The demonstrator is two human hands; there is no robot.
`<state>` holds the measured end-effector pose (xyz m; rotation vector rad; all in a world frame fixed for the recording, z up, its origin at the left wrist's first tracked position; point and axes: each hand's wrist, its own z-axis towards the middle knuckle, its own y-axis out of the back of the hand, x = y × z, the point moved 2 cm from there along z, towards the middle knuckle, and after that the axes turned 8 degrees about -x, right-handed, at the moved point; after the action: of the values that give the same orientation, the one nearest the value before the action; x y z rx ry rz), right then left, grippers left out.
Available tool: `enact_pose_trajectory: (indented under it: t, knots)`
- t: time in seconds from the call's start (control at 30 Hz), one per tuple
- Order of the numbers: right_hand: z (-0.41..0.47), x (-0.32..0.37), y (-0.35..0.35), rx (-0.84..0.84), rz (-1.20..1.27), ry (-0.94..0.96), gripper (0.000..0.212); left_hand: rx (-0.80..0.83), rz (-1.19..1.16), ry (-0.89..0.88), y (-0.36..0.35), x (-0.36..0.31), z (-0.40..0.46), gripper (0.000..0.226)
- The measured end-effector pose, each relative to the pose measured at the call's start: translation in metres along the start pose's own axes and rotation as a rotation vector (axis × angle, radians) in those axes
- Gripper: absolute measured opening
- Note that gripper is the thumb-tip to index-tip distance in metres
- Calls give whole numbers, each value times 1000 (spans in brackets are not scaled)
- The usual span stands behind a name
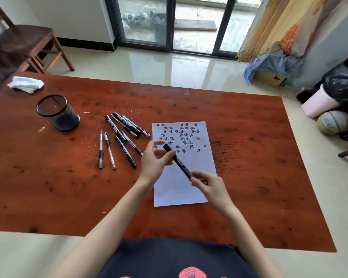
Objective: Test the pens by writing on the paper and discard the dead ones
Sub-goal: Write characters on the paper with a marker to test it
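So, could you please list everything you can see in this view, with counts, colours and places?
Table: one, reddish-brown wood, centre.
Paper: one white sheet, black characters, centre-right of the table.
Loose pens: about eight, black and clear, left of the paper.
Pen holder: one, black mesh, table's left.
Cloth: one, white, far-left corner.
Chair: one, dark wood, behind the table.
Basketball: one, grey, on the floor at right.
Held marker: one, black, above the paper.
Left hand: touching the marker's upper part.
Right hand: fingers gripping its lower end.

The right hand (210, 182) hides the black marker's (177, 161) near end.
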<state>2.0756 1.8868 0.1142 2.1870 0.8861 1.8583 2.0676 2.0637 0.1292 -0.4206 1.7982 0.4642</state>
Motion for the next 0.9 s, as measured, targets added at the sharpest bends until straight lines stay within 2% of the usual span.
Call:
enact_pose_trajectory:
  t: [0.1,0.2,0.27,0.33,0.43,0.77,0.9]
  knots:
    - [-4,-14,1,-95,-127,-7,19,96,19,13,-18,11,-2,28]
    - [7,-29,23,-367,-191,-44,18,152,110,64,-22,19,-1,31]
    - [19,-43,47,-542,-243,-103,20,163,161,70,-16,24,1,21]
    - [33,-57,67,-628,-280,-174,22,166,195,72,-5,29,2,12]
    - [50,-72,77,-617,-314,-251,24,136,245,88,13,39,4,9]
    - [59,-78,65,-495,-431,-308,28,-33,378,143,70,64,9,14]
    - [49,-63,60,-530,-570,-237,30,-168,473,124,99,62,23,9]
